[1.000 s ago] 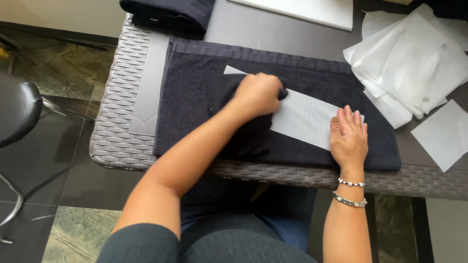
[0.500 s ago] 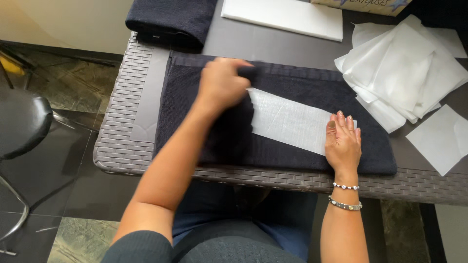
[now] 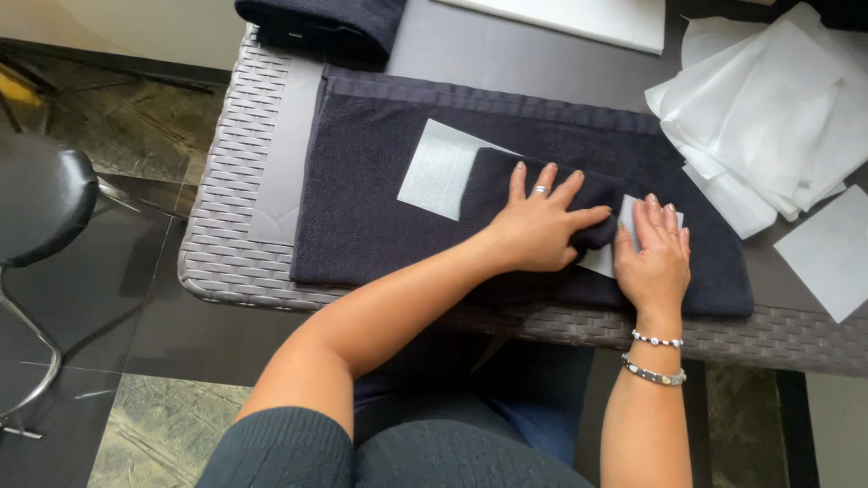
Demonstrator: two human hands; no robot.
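Note:
A dark navy towel (image 3: 380,172) lies spread on the grey wicker table (image 3: 240,136). A white rectangular paper sheet (image 3: 438,167) lies on it. A folded flap of the towel (image 3: 497,185) covers most of the sheet. My left hand (image 3: 538,226) lies flat on that flap, fingers spread, a ring on one finger. My right hand (image 3: 655,258) presses flat on the sheet's right end and the towel, fingers together, two bracelets at the wrist.
A loose pile of white sheets (image 3: 768,108) lies at the right, with a single sheet (image 3: 827,253) nearer the edge. A folded dark towel (image 3: 325,25) sits at the back left, a white board (image 3: 579,16) behind. A black stool (image 3: 41,194) stands left.
My left hand has carried the towel's left part rightward over the white sheet and now lies on the fold near my right hand. My right hand stayed in place.

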